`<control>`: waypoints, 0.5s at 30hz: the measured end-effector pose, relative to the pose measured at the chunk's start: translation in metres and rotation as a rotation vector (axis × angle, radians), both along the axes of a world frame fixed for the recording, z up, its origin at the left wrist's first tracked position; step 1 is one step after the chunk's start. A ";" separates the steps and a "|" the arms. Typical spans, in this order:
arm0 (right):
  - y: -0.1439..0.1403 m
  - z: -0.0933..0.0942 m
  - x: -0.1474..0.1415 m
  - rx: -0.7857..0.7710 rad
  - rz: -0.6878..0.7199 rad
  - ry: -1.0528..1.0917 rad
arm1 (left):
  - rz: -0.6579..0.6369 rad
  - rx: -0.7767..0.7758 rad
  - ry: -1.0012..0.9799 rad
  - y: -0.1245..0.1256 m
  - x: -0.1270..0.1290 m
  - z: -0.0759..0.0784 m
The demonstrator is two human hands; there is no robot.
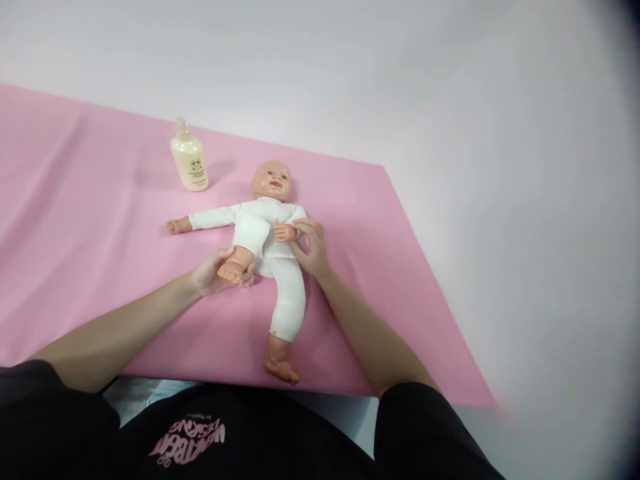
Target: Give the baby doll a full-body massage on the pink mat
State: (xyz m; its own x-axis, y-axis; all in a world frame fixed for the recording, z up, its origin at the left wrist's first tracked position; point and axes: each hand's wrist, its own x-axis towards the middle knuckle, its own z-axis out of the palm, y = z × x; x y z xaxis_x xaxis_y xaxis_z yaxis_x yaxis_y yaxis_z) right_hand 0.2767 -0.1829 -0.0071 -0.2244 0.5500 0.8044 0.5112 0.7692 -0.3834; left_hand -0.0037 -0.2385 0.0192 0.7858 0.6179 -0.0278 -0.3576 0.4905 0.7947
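A baby doll (273,230) in a white suit lies on its back on a pink sheet (100,253). My left hand (215,272) cups the doll's raised, bent leg at the bare foot (231,270). My right hand (311,248) rests against the doll's side and touches its small hand (285,231) at the wrist. The doll's other arm stretches out to the left and its other leg lies straight toward me.
A cream-coloured lotion bottle (189,157) stands upright on the sheet, behind and left of the doll. The pink sheet ends near my body and at the right, where a white surface (525,233) shows.
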 end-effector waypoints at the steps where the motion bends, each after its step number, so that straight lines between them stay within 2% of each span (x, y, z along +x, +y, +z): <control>1: 0.000 -0.001 0.000 -0.024 -0.005 0.031 | -0.011 0.007 0.001 0.000 0.000 -0.001; 4: 0.002 -0.005 0.001 -0.131 -0.024 0.148 | -0.053 0.033 0.012 -0.001 -0.003 -0.004; 7: 0.006 -0.011 0.003 -0.202 -0.051 0.275 | -0.153 0.026 0.040 -0.006 -0.007 -0.004; 11: 0.018 -0.018 0.009 -0.199 -0.114 0.461 | -0.442 0.043 0.095 -0.011 -0.014 0.005; 15: 0.032 -0.027 0.025 -0.267 -0.159 0.672 | -0.743 0.211 0.158 -0.009 -0.017 0.014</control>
